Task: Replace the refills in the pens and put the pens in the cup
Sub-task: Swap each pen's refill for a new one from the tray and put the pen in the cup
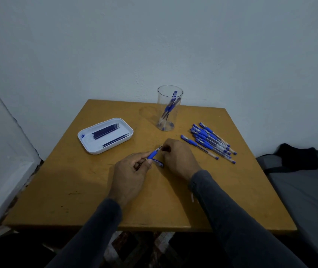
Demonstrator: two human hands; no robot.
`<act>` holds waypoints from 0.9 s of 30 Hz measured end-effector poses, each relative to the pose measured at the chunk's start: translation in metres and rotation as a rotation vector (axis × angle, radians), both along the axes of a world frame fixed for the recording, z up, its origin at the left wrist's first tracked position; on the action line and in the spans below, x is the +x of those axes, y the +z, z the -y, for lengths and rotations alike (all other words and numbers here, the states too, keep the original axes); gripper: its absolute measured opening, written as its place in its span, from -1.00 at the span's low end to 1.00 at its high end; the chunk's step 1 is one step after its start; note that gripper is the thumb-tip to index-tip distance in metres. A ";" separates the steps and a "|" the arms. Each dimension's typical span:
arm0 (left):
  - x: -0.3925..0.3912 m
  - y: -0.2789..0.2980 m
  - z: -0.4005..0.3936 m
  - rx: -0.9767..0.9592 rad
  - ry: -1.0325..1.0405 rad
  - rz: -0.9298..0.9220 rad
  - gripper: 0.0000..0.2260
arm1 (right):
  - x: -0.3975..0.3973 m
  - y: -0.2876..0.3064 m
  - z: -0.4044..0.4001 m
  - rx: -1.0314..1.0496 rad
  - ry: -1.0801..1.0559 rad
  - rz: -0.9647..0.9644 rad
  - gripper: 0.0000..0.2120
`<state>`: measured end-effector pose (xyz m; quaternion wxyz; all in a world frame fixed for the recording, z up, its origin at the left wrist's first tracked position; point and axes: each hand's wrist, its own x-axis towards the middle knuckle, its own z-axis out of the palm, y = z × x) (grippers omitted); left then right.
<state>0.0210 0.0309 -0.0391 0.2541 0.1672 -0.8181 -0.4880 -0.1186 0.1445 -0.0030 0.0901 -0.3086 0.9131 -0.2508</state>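
Note:
My left hand (130,175) grips a blue pen (153,154) by its barrel, tip pointing up and right. The fingers of my right hand (177,157) pinch the pen's tip end. A blue pen cap (159,163) lies on the table just below the pen. At the back stands a clear plastic cup (168,109) with a few blue pens inside. To the right lies a pile of several blue pens (210,142). A white tray (88,141) on the left holds several dark refills (106,131).
The wooden table (96,190) sits against a pale wall. A grey seat with a dark bag (299,157) is off the table's right edge. A white wall panel runs along the left.

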 end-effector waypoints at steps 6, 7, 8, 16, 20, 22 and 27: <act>0.001 0.000 0.000 -0.007 -0.006 -0.033 -0.75 | 0.013 0.015 -0.023 -0.554 -0.070 0.375 -0.89; 0.001 0.000 0.000 -0.020 -0.010 -0.033 -0.75 | 0.014 0.018 -0.025 -0.564 -0.042 0.397 -0.88; 0.002 0.001 -0.003 -0.033 -0.019 -0.032 -0.75 | 0.017 0.020 -0.030 -0.560 -0.014 0.405 -0.88; 0.002 0.002 -0.003 -0.093 -0.032 -0.022 -0.74 | 0.018 0.025 -0.038 -0.445 0.061 0.368 -0.87; 0.003 0.004 -0.005 -0.099 -0.037 -0.022 -0.74 | 0.019 0.025 -0.039 -0.441 0.052 0.326 -0.87; 0.003 0.004 -0.005 -0.100 -0.036 -0.021 -0.74 | 0.017 0.026 -0.042 -0.463 0.030 0.307 -0.88; 0.003 0.004 -0.005 -0.097 -0.043 -0.022 -0.75 | 0.018 0.027 -0.042 -0.368 0.100 0.308 -0.88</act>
